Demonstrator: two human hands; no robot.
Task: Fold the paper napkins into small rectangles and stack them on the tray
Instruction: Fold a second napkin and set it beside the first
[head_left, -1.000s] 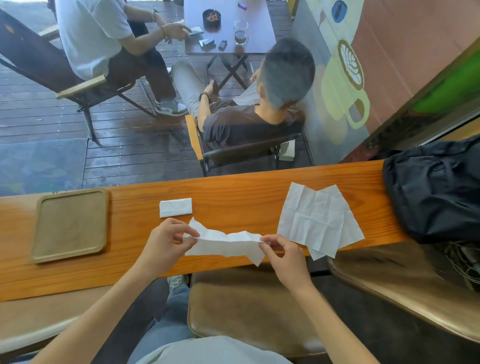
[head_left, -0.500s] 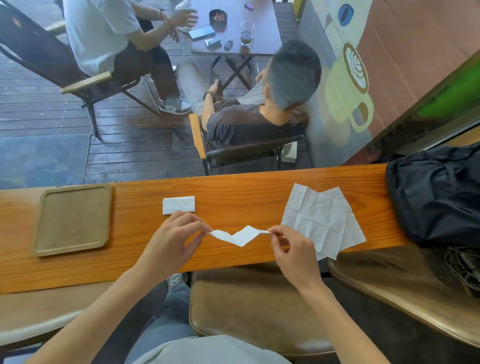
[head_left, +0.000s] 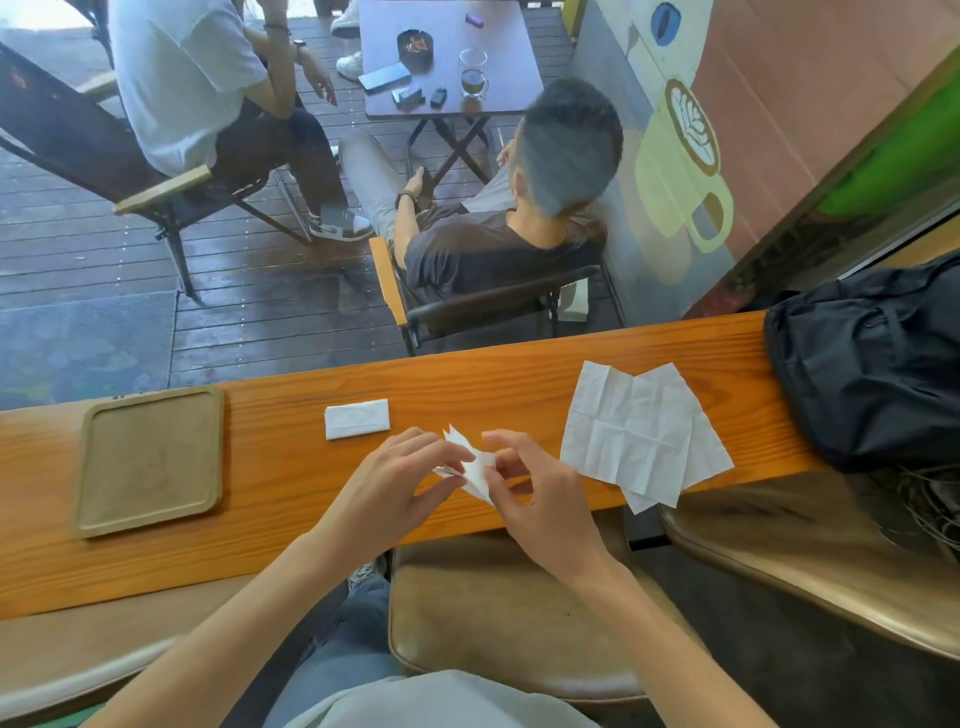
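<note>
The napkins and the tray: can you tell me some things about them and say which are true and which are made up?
1. The tray holds a stack of folded napkins. False: nothing lies on it.
2. One folded napkin lies on the counter, beside the tray. True.
3. The left hand and right hand both hold one napkin. True.
4. The unfolded napkins lie left of the tray. False: they lie to the right, by the black bag.

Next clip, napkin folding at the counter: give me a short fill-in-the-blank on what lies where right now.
1. The tray holds ____ napkins.
2. The folded napkin lies on the ____, between the tray and the hands.
3. The napkin in work is held by ____ hands.
4. The flat napkins lie to the ____ of the right hand.

Missing words: no; counter; both; right
</note>
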